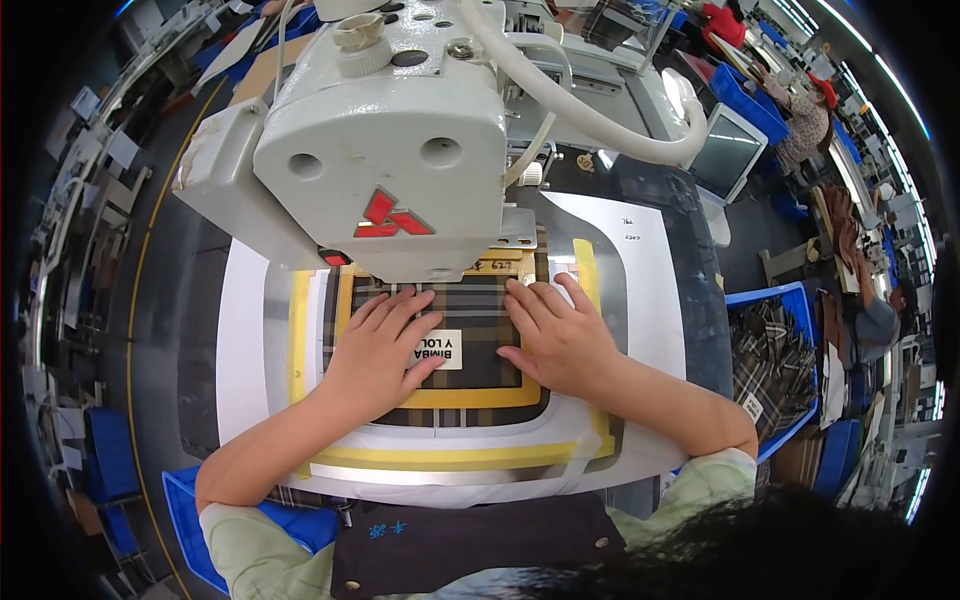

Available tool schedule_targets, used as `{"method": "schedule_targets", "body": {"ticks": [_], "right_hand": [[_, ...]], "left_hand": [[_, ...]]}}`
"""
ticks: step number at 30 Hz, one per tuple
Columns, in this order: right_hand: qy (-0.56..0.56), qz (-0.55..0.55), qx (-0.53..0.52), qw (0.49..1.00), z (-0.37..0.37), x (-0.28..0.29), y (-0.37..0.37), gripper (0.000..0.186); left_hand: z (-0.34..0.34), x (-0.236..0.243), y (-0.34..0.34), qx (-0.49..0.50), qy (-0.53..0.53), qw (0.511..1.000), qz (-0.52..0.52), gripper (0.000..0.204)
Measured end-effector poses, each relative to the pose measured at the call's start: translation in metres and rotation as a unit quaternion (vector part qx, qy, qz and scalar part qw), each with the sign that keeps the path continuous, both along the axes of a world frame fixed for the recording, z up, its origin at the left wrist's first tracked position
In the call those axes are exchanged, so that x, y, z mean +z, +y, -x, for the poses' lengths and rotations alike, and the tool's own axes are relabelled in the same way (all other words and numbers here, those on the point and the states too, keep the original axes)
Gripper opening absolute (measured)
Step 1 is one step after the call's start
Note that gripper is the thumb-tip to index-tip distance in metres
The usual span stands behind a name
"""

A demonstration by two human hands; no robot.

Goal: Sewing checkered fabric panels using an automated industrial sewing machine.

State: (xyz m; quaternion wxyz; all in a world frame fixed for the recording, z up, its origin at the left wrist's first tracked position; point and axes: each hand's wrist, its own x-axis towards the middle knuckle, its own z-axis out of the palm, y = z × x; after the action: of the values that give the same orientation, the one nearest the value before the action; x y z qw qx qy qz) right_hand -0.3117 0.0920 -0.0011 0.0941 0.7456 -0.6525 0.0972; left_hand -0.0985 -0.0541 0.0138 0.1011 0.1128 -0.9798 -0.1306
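My left hand (380,345) lies flat, fingers spread, on a dark plaid fabric piece (483,318) held in a yellow-edged template frame (470,398). Its thumb rests beside a small white label (443,350) on the fabric. My right hand (555,335) presses flat on the right part of the same fabric, fingers pointing toward the machine. Both hands sit just in front of the grey sewing machine head (385,150), which hides the far edge of the fabric.
The template lies on a white and grey machine table (655,290). A blue bin (775,360) with plaid fabric pieces stands at the right, another blue bin (190,510) at the lower left. A small screen (730,150) stands behind the machine. Other people work at the far right.
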Motion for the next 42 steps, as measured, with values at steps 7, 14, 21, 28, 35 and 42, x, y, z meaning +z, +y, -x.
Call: {"method": "schedule_targets", "body": {"ticks": [7, 14, 21, 28, 35, 42], "right_hand": [[-0.005, 0.008, 0.024, 1.000, 0.002, -0.005, -0.003, 0.049], [0.001, 0.016, 0.053, 0.998, 0.002, -0.014, -0.006, 0.050], [-0.004, 0.014, 0.080, 0.997, -0.004, -0.030, -0.015, 0.049], [-0.022, 0.004, 0.084, 0.996, -0.007, -0.040, -0.018, 0.048], [-0.097, 0.020, 0.086, 0.991, 0.002, -0.043, -0.012, 0.045], [-0.100, -0.013, 0.147, 0.984, -0.023, -0.031, 0.030, 0.042]], "left_hand": [[0.017, -0.009, 0.007, -0.012, 0.029, 0.999, 0.014, 0.043], [0.023, -0.017, 0.014, 0.010, 0.016, 1.000, 0.016, 0.043], [0.016, -0.036, 0.010, 0.036, 0.007, 0.999, 0.021, 0.042], [0.014, -0.042, 0.010, 0.047, 0.022, 0.998, 0.032, 0.039], [0.018, -0.041, 0.012, 0.044, 0.028, 0.998, 0.029, 0.039], [0.021, -0.039, 0.012, 0.034, 0.033, 0.999, -0.006, 0.036]]}}
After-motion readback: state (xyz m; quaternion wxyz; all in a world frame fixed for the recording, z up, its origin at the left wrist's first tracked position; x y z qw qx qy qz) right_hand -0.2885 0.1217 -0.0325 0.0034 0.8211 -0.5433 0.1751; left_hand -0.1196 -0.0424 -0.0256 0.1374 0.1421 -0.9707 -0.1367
